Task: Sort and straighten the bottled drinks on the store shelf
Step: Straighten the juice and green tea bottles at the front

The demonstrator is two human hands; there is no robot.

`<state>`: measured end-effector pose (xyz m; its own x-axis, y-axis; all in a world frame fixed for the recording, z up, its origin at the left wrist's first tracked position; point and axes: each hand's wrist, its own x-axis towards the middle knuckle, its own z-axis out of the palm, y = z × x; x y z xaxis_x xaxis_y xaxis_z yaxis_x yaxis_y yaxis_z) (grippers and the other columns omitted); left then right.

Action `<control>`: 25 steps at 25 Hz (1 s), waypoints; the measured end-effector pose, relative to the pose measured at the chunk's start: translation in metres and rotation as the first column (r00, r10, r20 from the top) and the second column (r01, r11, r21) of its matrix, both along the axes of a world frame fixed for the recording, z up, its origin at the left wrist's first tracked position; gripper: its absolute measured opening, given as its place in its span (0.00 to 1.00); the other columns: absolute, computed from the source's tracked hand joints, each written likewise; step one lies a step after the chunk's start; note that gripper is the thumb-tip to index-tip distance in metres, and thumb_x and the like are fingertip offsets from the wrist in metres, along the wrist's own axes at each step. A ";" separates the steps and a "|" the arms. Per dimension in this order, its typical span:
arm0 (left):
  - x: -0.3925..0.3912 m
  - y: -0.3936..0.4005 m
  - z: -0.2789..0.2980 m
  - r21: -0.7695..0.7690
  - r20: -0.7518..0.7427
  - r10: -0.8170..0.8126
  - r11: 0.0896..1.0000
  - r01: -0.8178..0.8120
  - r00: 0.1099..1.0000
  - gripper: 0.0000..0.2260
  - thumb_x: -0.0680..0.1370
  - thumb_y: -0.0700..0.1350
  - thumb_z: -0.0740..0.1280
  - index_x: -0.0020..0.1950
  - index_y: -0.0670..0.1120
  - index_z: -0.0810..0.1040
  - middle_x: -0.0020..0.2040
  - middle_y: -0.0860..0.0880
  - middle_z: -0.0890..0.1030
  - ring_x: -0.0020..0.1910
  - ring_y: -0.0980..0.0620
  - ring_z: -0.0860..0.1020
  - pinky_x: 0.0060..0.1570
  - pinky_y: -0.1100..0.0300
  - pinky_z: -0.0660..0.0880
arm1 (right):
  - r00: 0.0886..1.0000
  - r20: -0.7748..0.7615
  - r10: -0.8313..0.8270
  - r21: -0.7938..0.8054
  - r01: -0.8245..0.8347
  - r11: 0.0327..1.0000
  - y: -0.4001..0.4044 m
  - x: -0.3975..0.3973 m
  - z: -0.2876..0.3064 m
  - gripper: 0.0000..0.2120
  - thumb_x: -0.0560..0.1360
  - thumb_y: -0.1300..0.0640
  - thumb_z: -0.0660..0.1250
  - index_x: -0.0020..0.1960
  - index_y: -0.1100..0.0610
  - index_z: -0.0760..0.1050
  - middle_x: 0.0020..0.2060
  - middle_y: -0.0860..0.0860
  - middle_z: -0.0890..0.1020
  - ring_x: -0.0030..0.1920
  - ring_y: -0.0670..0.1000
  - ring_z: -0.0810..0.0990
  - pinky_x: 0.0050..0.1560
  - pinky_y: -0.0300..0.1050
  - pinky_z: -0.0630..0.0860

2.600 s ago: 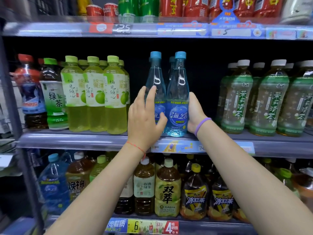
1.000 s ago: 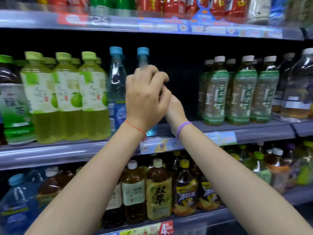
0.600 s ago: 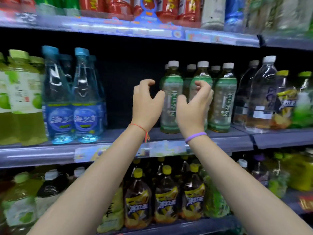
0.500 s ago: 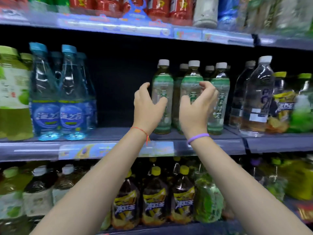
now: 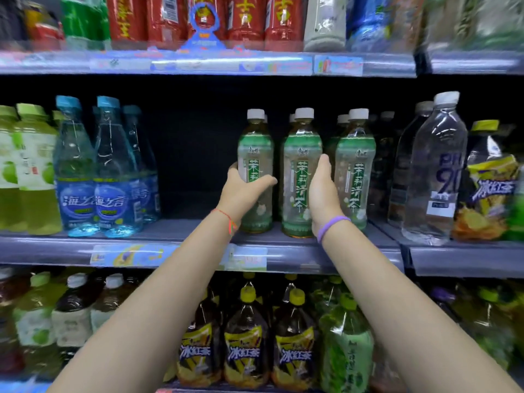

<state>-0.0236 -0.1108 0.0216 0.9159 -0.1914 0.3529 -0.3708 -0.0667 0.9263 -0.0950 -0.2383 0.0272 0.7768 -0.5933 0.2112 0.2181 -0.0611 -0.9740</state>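
L hand [image 5: 241, 194] round tea btl [image 5: 256, 154] (pale liquid)

Green-labelled, white-capped tea bottles [image 5: 302, 177]; blue-capped, blue-labelled water bottles [image 5: 93, 171]; grey shelf [image 5: 283, 242].

On the shelf [image 5: 283, 251], 3 tea bottles [image 5: 302, 171] stand right of the water bottles [image 5: 93, 171].

The middle shelf [image 5: 283, 251] carries upright bottles: yellow-green bottles [image 5: 31, 171] far left, blue-capped water bottles [image 5: 93, 171] beside them, a bare gap, then white-capped green tea bottles [image 5: 302, 171], and clear bottles [image 5: 433, 171] on the adjoining shelf section [image 5: 467, 256]
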 end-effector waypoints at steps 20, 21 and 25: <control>-0.001 0.048 -0.001 -0.051 0.141 -0.165 0.984 0.174 0.976 0.27 0.69 0.70 0.70 0.62 0.55 0.78 0.56 0.59 0.82 0.54 0.62 0.78 0.48 0.63 0.72 | 0.999 -0.014 0.051 0.116 -0.049 0.992 0.039 0.040 -0.008 0.42 0.65 0.26 0.48 0.72 0.45 0.69 0.70 0.50 0.74 0.70 0.55 0.71 0.71 0.60 0.65; -0.004 0.052 0.000 -0.063 0.129 -0.149 0.985 0.158 0.980 0.27 0.72 0.70 0.67 0.63 0.55 0.76 0.56 0.59 0.80 0.54 0.62 0.77 0.47 0.63 0.71 | 0.998 -0.019 0.053 0.112 -0.050 0.992 0.041 0.041 -0.009 0.44 0.63 0.24 0.48 0.72 0.45 0.68 0.70 0.50 0.74 0.70 0.55 0.71 0.71 0.60 0.65; 0.000 0.058 0.004 -0.132 -0.020 -0.078 0.988 0.075 0.997 0.36 0.75 0.75 0.50 0.77 0.57 0.64 0.72 0.53 0.71 0.73 0.49 0.67 0.69 0.50 0.64 | 0.996 -0.018 0.083 0.110 -0.081 0.991 0.038 0.041 -0.009 0.42 0.67 0.26 0.48 0.75 0.47 0.65 0.72 0.52 0.71 0.72 0.56 0.69 0.72 0.61 0.63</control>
